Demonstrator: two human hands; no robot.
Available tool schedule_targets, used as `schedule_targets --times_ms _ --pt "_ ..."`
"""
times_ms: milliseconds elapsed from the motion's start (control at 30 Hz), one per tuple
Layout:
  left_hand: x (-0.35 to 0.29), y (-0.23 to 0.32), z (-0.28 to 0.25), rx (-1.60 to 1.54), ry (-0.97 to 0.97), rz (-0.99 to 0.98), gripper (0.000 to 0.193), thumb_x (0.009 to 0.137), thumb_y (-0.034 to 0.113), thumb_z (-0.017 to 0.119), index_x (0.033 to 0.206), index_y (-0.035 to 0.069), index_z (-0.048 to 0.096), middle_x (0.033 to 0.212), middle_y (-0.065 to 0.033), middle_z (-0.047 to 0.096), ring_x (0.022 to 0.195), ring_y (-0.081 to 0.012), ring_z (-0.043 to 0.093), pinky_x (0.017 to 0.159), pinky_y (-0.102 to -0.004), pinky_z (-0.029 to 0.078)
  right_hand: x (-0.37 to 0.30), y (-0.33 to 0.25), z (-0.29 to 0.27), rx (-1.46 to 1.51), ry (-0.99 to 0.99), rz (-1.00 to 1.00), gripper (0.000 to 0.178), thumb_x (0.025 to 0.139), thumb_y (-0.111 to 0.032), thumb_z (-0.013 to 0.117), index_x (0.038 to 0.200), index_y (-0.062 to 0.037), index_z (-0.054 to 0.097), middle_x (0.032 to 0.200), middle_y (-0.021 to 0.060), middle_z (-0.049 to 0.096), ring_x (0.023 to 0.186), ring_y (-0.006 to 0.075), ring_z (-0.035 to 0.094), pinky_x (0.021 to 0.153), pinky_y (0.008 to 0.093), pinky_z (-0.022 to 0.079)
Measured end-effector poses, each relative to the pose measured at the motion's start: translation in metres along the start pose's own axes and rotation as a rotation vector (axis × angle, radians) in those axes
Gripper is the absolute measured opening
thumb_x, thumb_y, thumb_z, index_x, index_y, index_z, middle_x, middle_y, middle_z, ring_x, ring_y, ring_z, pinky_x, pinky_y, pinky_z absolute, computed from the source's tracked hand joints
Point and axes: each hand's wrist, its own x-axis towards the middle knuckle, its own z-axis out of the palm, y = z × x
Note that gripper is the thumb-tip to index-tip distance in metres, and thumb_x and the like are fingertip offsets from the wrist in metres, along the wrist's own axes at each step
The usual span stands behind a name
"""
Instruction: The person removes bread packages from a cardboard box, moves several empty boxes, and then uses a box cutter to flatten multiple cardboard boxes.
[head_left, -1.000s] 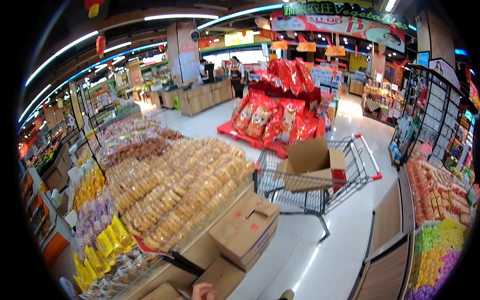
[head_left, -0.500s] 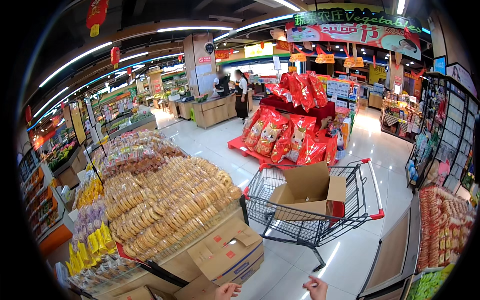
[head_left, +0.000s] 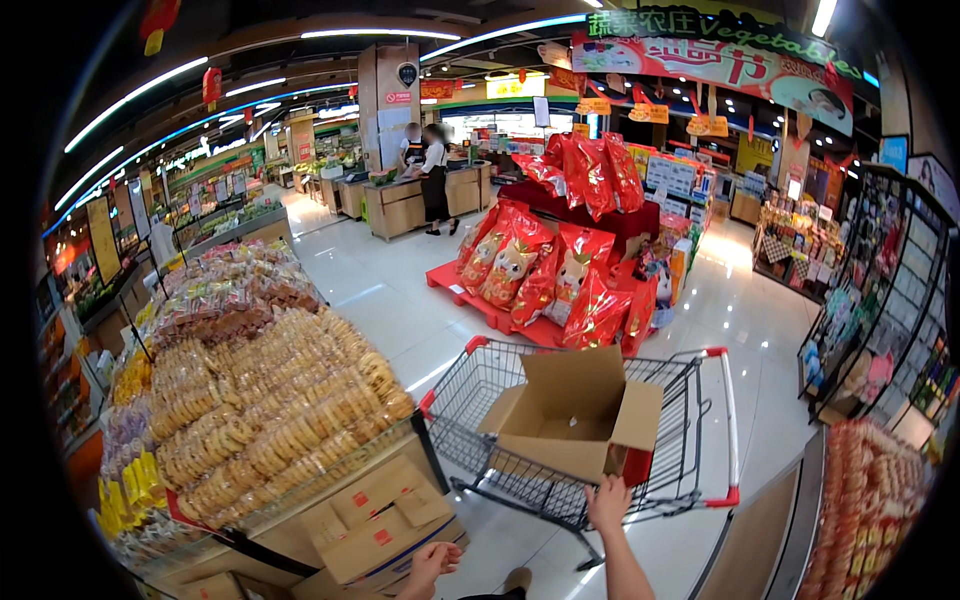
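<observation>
My right hand [head_left: 608, 500] reaches forward and grips the near wire rim of a shopping cart [head_left: 690, 440] with red corners. Its fingers lie just under an open, empty cardboard box [head_left: 575, 410] that sits tilted in the basket. My left hand [head_left: 432, 565] hovers low at the bottom edge, fingers loosely apart and holding nothing. It is next to a stack of closed cardboard boxes [head_left: 385, 525] on the floor.
A long bin of bagged baked snacks [head_left: 270, 400] runs along the left. A red pallet display of big red bags [head_left: 560, 260] stands ahead. Snack shelves [head_left: 880, 330] line the right. Two people stand at a wooden counter [head_left: 425, 195] far back.
The view has come closer to the cart. Both hands rose into view, and my right hand went forward and took hold of the cart's rim.
</observation>
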Motion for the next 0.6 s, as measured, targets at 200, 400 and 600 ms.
schedule_targets --times_ms 200,400,600 --pt "0.077 0.014 0.077 -0.036 0.003 -0.01 0.027 0.099 0.025 0.046 0.105 0.003 0.06 0.098 -0.0066 0.066 0.083 -0.0133 0.061 0.071 -0.0279 0.051 0.025 0.043 0.017 0.012 -0.185 -0.179 0.033 0.078 -0.043 0.067 0.075 -0.0101 0.063 0.069 0.0091 0.062 0.073 0.0296 0.059 0.071 0.0457 0.043" --pt "0.096 0.065 0.145 0.042 -0.006 -0.009 0.026 0.099 0.022 0.044 0.106 0.003 0.06 0.095 -0.0061 0.066 0.083 -0.0125 0.061 0.072 -0.0272 0.051 0.044 0.082 0.017 0.188 -0.155 -0.122 0.031 0.075 -0.033 0.071 0.06 -0.0092 0.057 0.06 0.0096 0.056 0.062 0.0294 0.055 0.055 0.0424 0.042" --pt "0.08 0.051 0.166 0.0 0.138 0.049 0.026 0.099 0.025 0.046 0.105 0.004 0.061 0.097 -0.0058 0.066 0.083 -0.0129 0.06 0.071 -0.0273 0.05 0.078 0.166 0.007 0.166 -0.114 -0.137 0.03 0.079 -0.027 0.067 0.058 -0.0078 0.059 0.056 0.0126 0.055 0.057 0.0315 0.055 0.053 0.044 0.042"
